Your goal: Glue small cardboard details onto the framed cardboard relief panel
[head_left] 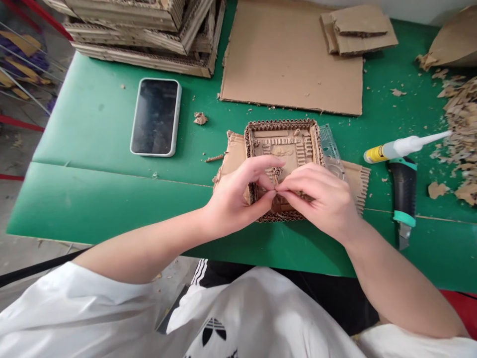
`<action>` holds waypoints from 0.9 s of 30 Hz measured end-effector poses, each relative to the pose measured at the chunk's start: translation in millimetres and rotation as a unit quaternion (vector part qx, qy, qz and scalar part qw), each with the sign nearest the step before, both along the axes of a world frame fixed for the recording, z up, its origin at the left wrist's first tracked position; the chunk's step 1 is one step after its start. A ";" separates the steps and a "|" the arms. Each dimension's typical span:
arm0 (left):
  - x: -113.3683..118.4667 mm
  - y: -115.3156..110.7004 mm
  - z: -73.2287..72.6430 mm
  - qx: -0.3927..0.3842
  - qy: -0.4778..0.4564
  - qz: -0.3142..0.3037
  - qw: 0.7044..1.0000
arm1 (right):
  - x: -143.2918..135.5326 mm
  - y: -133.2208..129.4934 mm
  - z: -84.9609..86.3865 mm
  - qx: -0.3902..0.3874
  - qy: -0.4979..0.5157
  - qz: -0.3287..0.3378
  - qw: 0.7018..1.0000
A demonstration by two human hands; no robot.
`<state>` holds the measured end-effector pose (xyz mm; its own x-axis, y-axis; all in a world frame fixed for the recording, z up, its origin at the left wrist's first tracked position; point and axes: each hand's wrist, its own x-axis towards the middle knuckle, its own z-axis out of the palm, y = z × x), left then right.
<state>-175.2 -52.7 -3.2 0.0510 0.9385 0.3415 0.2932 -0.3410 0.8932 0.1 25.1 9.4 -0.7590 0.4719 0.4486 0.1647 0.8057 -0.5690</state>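
Over the near half of a small cardboard tray [316, 130] with corrugated walls, my two hands meet at the fingertips. Thumb and index finger of my left hand [244, 191] are pinched together, the other fingers loosely curled. From the other side my right hand [322, 199] pinches at the same spot. A small piece of corrugated cardboard [276, 171] shows right at the fingertips; its lower part is hidden by them. Inside the tray, corrugated strips [305, 149] line the floor in a square pattern. My hands cover the tray's near corners.
Beneath the tray lie a cardboard sheet [234, 149] and a clear plastic ruler [330, 144]. To the right are a glue bottle [391, 149] and a utility knife [404, 194], blade out. A phone [155, 117], stacked cardboard frames [149, 54], a large sheet [283, 59] and scraps [464, 114] surround them.
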 end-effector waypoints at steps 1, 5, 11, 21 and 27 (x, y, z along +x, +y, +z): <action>0.3 -0.2 0.3 -0.007 -0.012 0.000 1.000 | -1.4 -2.3 -0.2 0.019 -0.001 -0.004 1.000; 0.9 2.5 1.7 -0.072 -0.106 0.007 0.992 | -5.4 -10.9 1.9 0.098 0.016 -0.032 0.995; -6.8 11.5 0.8 -0.087 -0.199 0.111 0.970 | 19.6 17.8 0.9 0.090 0.130 -0.276 0.948; 0.5 7.9 5.9 -0.112 -0.084 0.101 0.985 | 18.5 28.4 2.3 0.160 0.041 -0.184 0.969; 4.4 1.6 2.2 -0.004 0.066 0.073 0.995 | -2.3 -1.8 2.1 0.049 0.014 -0.052 0.997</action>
<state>-170.8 -51.1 -1.0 -0.0433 0.9420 0.3329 0.4536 -0.2784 0.8466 -2.2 23.4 11.6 -0.6946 0.5000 0.5172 0.2350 0.8372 -0.4938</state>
